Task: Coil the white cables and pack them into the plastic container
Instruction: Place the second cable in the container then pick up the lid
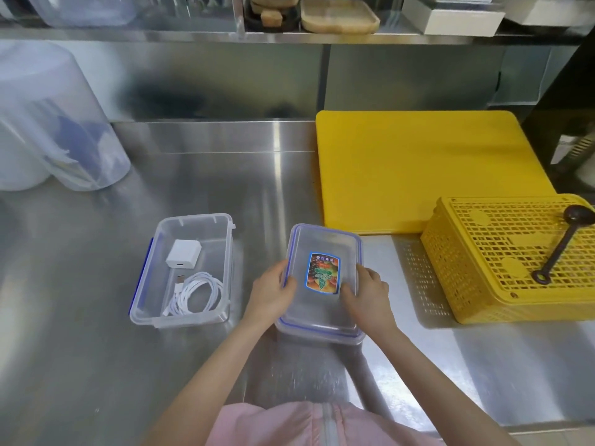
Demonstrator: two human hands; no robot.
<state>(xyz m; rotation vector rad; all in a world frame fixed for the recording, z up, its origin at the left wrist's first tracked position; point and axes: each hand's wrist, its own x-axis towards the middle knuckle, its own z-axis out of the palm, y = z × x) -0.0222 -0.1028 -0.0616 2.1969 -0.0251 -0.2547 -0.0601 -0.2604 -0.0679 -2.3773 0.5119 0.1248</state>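
Clear plastic: container (188,268), open, on the steel tabletop (80,365), left of the lid.
White: cable (199,292), coiled into loose loops, lying in the near end of the container; plug ends to the left of the loops.
Also white: charger block (183,254), in the container just beyond the cable, apart from it.
Lid (322,284): clear with a blue seal round the rim and a bright sticker in the middle; lifted or resting just right of the container, cannot tell which.
Left hand (272,292): grip clamped on the lid's left edge, thumb on top, fingers curled under.
Right hand (367,292): grip clamped on the lid's right edge, fingers lying over the top.
Done: coiling finished for the one cable in view; cable and charger already packed.
Left: probably only closing, meaning lid carried left onto the container, pressed down, blue side clips snapped.
Other cables: none seen outside the container.
Look of the cable: thin, glossy, springy; loops uneven and untied, likely to spread if jolted, yet low enough to clear the lid.
Right of the lid: yellow basket (512,255) upturned, dark spoon (561,246) on it; yellow board (418,169) beyond.
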